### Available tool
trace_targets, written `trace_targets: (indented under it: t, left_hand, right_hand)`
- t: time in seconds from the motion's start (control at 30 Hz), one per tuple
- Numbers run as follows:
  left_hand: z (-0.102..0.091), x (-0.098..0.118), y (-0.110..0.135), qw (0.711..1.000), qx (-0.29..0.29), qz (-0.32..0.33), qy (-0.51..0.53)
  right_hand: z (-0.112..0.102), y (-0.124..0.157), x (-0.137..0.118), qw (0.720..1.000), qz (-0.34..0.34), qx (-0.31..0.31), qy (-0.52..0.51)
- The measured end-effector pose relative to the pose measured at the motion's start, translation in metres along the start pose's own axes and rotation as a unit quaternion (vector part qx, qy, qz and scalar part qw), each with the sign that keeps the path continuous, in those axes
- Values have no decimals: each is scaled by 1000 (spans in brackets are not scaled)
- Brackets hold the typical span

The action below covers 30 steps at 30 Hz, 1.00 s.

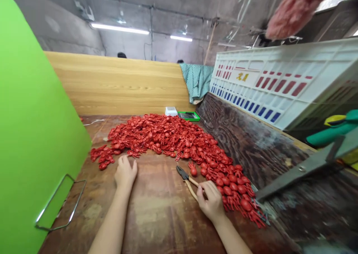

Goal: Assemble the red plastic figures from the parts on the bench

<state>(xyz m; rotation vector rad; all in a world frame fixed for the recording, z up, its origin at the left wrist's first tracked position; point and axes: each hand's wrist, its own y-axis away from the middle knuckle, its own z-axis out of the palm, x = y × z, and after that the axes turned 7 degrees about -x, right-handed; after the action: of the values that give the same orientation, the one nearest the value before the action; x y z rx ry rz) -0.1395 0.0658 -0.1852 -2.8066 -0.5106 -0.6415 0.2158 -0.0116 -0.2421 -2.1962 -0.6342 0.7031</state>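
Observation:
A large heap of small red plastic figures (167,134), round-bodied with several thin legs like little octopuses, curves across the wooden table. My right hand (212,201) grips the pliers (190,182) by their tan handles, beside the heap's right arm. Their dark jaws point forward and left, with nothing visible between them. Just past the tip lies a single red figure (192,169). My left hand (125,172) rests low over the table, next to a small cluster of red figures (102,156). Its thumb is apart from the fingers, and the fingertips are partly hidden.
On the left stands a bright green panel (36,127) with a bent metal wire frame (63,205). A wooden partition (120,86) closes the back. White crates (279,86) sit on the right ledge, near a metal bar (302,168). A green tray (192,119) lies behind the heap.

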Motion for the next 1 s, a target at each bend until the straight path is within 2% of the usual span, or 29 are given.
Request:
trace_targets:
  t: [0.17,0.3,0.5,0.6,0.67,0.77,0.87,1.0]
  left_hand:
    - [12,-19,-12,997,-13,64,-28]
    - [19,-25,-15,997,-10,74,-11]
    - [19,-36,-19,991,14,95,90]
    - [23,-39,-24,980,10,102,171]
    - [29,-38,-27,965,-7,109,240]
    - [40,-29,-30,927,-29,113,357]
    - [48,-19,-29,882,-72,104,453]
    - [47,-13,-26,837,-135,89,523]
  right_hand:
    - [3,5,3,1000,-10,3,-10]
    - [1,6,4,1000,-19,6,-9]
    - [-4,3,-6,999,-38,20,5]
    - [-3,-6,-12,999,-47,-9,5]
    - [1,-20,-10,998,-33,-43,6]
    - [16,-50,0,995,14,-92,22]
    - [42,-87,14,986,54,-150,52]
    - [81,-127,25,962,73,-243,102]
